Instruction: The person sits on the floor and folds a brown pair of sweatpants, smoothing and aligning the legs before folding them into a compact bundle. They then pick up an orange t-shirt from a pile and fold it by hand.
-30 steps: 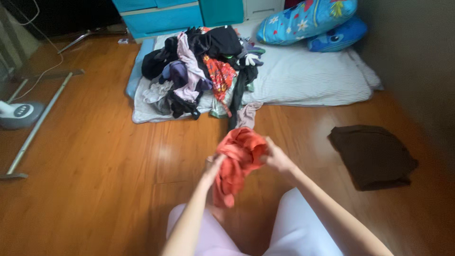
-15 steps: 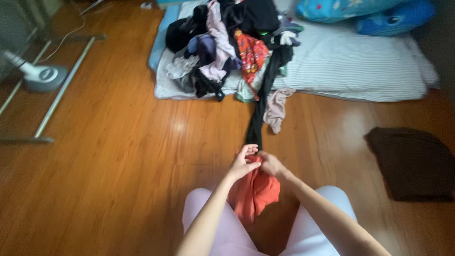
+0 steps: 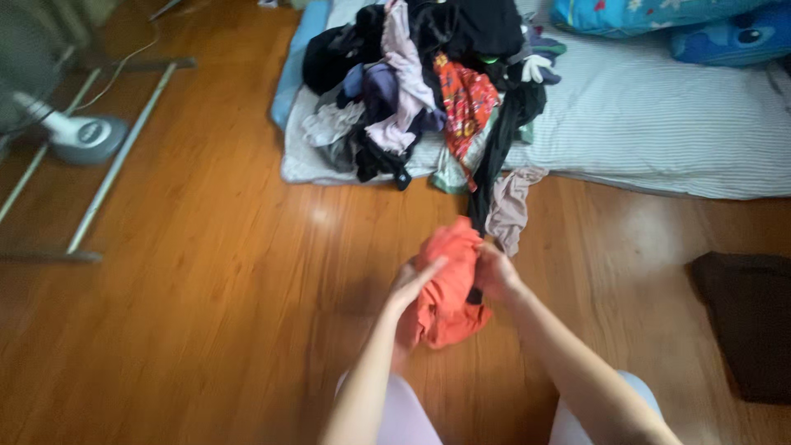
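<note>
Head view: left hand and right hand both clutch a crumpled orange cloth garment, not yet folded, just below the unsorted heap of mixed clothes; a dark brown folded cloth lies to the heap's lower right.

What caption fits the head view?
Both hands, left hand and right hand, bunch an orange garment before a clothes pile.

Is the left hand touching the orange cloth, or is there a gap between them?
Touching. The head view shows the left hand with its fingers laid across the bunched orange cloth, and no gap shows between them. The right hand holds the cloth's other side.
</note>
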